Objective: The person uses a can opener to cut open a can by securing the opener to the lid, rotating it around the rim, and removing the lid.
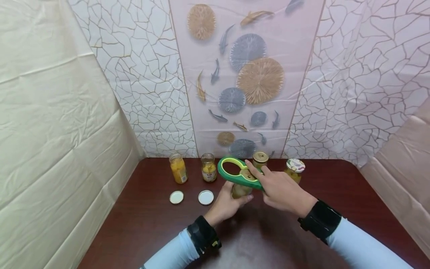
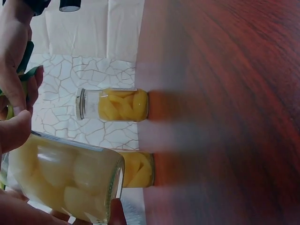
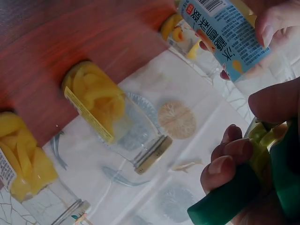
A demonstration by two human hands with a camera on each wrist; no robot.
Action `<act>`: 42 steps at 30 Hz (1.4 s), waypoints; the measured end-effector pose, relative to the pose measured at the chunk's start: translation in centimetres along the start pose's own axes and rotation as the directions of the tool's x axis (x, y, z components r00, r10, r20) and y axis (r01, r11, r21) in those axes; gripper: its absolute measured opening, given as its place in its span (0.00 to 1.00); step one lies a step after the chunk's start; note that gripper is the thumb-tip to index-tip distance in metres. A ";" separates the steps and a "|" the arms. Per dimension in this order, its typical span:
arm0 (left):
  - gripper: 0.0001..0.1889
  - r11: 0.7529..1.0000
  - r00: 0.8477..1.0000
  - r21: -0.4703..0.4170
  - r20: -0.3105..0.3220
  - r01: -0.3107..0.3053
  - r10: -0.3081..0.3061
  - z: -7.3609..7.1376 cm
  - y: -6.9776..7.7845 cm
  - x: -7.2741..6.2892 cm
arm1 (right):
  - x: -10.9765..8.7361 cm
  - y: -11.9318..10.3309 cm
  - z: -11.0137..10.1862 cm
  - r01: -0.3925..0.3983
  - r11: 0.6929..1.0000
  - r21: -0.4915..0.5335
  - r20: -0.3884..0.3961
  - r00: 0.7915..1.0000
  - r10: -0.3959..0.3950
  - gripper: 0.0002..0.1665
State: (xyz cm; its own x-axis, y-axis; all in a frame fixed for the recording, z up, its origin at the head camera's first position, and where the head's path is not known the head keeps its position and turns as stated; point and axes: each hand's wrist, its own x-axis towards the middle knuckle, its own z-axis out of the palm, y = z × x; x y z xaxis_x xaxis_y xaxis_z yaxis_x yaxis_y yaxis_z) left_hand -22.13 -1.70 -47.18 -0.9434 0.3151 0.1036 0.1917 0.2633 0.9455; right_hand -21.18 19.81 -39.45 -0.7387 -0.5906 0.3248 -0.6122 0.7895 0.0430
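On the left of the tabletop [image 1: 134, 231], two lidless jars [image 1: 178, 170] of yellow fruit stand behind two round lids [image 1: 206, 197]. Next, the left hand [image 1: 224, 204] grips a tilted jar of pale fruit [image 1: 240, 191], and a green opener [image 1: 226, 178], held by the right hand [image 1: 285, 191], lies across its top. Two lidded jars [image 1: 260, 158] stand behind and to the right.

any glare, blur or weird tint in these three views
Head view: a pinkish tint on the upper right of the wall, soft sheen on the table; left wrist view: a pale glint on the held jar, and smeared orange reflections of the standing jars on the tabletop; right wrist view: the held jar's label looks fairly sharp.
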 end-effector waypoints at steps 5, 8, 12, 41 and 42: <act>0.31 0.999 0.999 -0.005 0.021 0.049 -0.049 0.0 -0.2 -0.2 | 0.0 0.2 0.4 -0.007 1.000 -0.009 0.040 0.999 0.007 0.56; 0.32 0.998 0.998 -0.017 0.034 0.057 -0.056 0.0 -0.2 -0.3 | 0.0 0.5 0.5 -0.003 1.000 -0.019 0.043 0.999 0.003 0.57; 0.33 0.998 0.998 -0.039 0.041 0.045 -0.043 0.1 -0.2 -0.2 | 0.0 0.7 0.4 0.021 0.999 -0.040 0.026 0.999 -0.020 0.59; 0.31 0.990 0.933 -0.109 0.356 0.087 -0.043 -2.7 -1.1 1.6 | 1.6 3.5 -0.3 0.215 0.976 -0.025 0.007 0.977 -0.215 0.63; 0.31 0.990 0.932 -0.113 0.360 0.082 -0.036 -2.7 -1.2 1.7 | 1.6 3.6 -0.3 0.214 0.977 -0.022 0.010 0.977 -0.214 0.63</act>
State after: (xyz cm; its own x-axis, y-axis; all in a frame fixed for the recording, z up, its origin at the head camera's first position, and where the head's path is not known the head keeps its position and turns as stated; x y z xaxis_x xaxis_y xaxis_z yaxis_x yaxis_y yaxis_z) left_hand -24.70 -3.93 -47.30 -0.7891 0.6124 -0.0486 0.0819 0.1832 0.9796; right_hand -24.47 21.71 -38.49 -0.5933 -0.7475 0.2987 -0.7498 0.6482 0.1328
